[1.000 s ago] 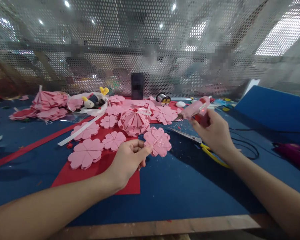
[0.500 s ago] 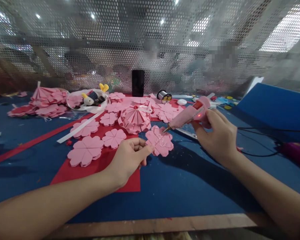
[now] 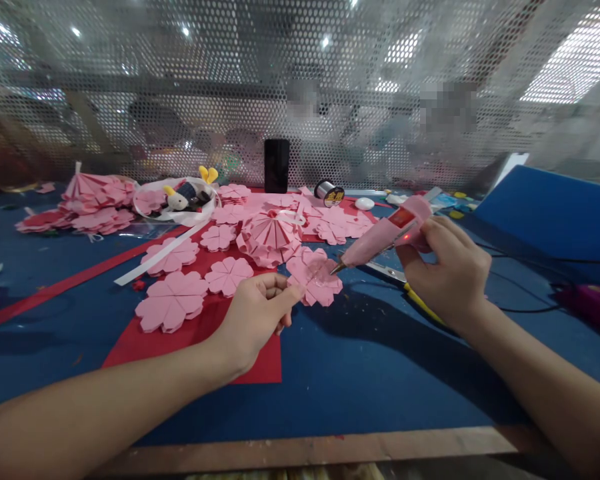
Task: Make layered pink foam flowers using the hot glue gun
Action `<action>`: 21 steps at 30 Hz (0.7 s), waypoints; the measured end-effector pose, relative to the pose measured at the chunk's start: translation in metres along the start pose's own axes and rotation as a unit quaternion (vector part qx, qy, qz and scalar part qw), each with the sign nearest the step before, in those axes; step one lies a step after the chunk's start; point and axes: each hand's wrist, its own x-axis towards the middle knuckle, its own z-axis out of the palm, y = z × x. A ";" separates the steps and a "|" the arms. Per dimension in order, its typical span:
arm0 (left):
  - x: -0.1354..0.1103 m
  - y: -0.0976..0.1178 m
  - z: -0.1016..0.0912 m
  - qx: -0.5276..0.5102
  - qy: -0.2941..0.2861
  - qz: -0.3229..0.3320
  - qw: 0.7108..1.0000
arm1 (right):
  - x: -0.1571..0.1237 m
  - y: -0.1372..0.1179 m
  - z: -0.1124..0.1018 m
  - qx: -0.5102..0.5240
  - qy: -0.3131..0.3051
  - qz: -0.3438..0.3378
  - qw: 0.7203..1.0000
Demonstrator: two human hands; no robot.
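My left hand [image 3: 257, 319] pinches the edge of a pink folded paper flower [image 3: 314, 277] and holds it just above the blue table [image 3: 370, 373]. My right hand [image 3: 450, 273] grips a pink glue gun [image 3: 387, 230] with a red light lit. Its metal tip points down-left and sits at the flower's right side, over a shiny patch of glue. Several more pink paper flowers [image 3: 171, 308] lie on a red paper sheet [image 3: 150, 340] to the left.
A folded pink paper umbrella [image 3: 271, 237], a spool [image 3: 329, 193], a black phone [image 3: 277, 165] and a small plush toy [image 3: 184, 198] stand farther back. Yellow-handled scissors [image 3: 415, 293] lie under my right hand. A perforated metal screen [image 3: 300, 93] closes the back. A blue board [image 3: 550, 213] leans at right.
My right hand swung the glue gun from the back right down toward the flower, bringing its tip onto the flower's right part. My left hand kept its pinch and lowered the flower slightly.
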 end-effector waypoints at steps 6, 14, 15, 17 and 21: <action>0.000 0.000 0.000 -0.005 0.002 -0.001 1.000 | -0.001 0.007 -0.003 0.001 0.029 -0.110 0.994; 0.001 -0.003 -0.001 -0.011 0.001 0.009 1.000 | -0.002 0.040 0.006 -0.068 -0.096 0.178 0.977; 0.001 -0.003 -0.001 -0.010 -0.003 0.010 1.000 | -0.003 0.047 0.009 -0.085 -0.153 0.237 0.956; 0.001 -0.004 0.000 -0.002 -0.012 0.011 1.000 | -0.007 0.061 0.016 -0.096 -0.219 0.293 0.926; -0.002 -0.004 0.001 0.023 -0.038 0.018 0.999 | -0.015 0.075 0.022 -0.076 -0.294 0.341 0.890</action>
